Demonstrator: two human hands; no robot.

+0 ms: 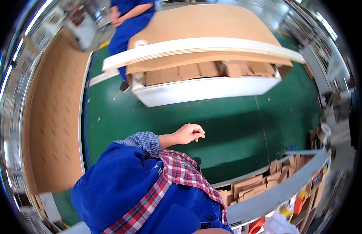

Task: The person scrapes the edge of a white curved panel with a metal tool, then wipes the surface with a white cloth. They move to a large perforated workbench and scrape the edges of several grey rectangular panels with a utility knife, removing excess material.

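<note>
My left hand (188, 133) is held out in front of my body, above the green floor. Its fingers are curled in toward the thumb, and I see nothing in them. A blue sleeve and a blue-and-white checked cuff (146, 142) cover that arm. Beyond the hand stands a table with a large brown board (212, 23) on top. A long white strip (204, 45) lies along the board's near edge. Under it, a white-sided box (208, 90) holds brown cardboard pieces (188, 71). My right hand is out of view.
At the far left of the table, a person in blue (136, 23) sits with hands together. A big brown panel (56, 113) stretches along the left. Lower right, a grey-edged bench (274, 199) holds cardboard offcuts (251, 187). A roll of tape (141, 43) rests on the board.
</note>
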